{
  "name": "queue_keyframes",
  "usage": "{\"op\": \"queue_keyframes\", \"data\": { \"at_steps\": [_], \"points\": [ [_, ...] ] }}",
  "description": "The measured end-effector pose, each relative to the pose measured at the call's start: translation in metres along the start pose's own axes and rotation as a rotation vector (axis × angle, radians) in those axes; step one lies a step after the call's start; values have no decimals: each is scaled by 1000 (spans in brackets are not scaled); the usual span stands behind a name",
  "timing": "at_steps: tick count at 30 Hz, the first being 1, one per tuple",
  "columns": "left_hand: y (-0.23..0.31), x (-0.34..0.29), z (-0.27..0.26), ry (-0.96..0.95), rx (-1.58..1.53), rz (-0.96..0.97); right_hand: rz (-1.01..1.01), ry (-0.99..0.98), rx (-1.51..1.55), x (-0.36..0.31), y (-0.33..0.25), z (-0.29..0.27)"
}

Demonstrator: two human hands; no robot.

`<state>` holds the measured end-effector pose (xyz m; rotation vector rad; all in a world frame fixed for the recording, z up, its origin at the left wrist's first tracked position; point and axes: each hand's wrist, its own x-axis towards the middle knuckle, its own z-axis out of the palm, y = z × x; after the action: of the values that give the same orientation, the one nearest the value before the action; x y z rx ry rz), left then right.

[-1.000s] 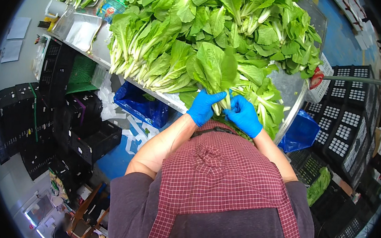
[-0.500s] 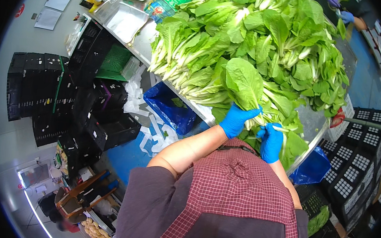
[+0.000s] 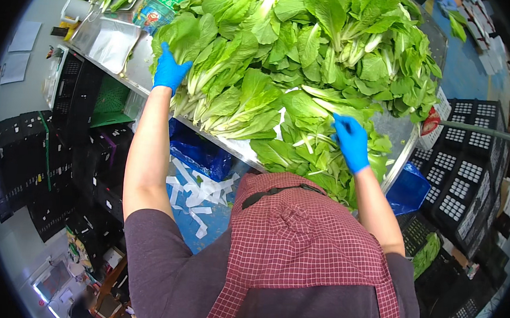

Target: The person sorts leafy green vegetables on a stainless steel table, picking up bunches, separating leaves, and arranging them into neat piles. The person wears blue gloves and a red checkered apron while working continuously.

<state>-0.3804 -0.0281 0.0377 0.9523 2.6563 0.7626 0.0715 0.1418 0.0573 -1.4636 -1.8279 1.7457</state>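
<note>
A large heap of leafy greens (image 3: 310, 45) with pale stalks covers the metal table (image 3: 245, 152). My left hand (image 3: 171, 73), in a blue glove, reaches to the heap's left end. Its thumb and fingers are spread against a broad-leafed green (image 3: 183, 39) lying there. My right hand (image 3: 351, 141), also gloved in blue, is over loose leaves (image 3: 311, 157) near the table's front edge. Its fingers are curled, with the tips by some pale stalks; whatever they pinch is too small to make out.
A metal tray (image 3: 106, 42) and a green printed bag (image 3: 164, 2) lie at the back left. Blue plastic bags (image 3: 199, 152) hang below the table edge. Black crates (image 3: 465, 156) stand at right, more stacked at left. Paper strips (image 3: 202, 191) litter the floor.
My left hand has swung far left from the front of the table to the heap's left end, taking a leafy green along. My right hand has moved up slightly, away from my body.
</note>
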Motion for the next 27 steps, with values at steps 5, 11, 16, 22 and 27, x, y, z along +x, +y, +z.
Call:
{"op": "queue_keyframes", "data": {
  "at_steps": [5,11,16,22,27],
  "points": [
    [-33,10,27,-8,256,0,-378,125,-739,78,7,23],
    [89,-59,-2,365,-38,426,-387,-19,-931,82,9,17],
    [170,-166,79,-622,-539,98,-863,-93,-847,18,-17,10],
    [188,-215,120,-1072,-994,-398,-861,58,-638,-34,-20,5],
    [194,-232,124,-905,-1060,-458,-256,81,-7,-49,11,8]
  ]
}}
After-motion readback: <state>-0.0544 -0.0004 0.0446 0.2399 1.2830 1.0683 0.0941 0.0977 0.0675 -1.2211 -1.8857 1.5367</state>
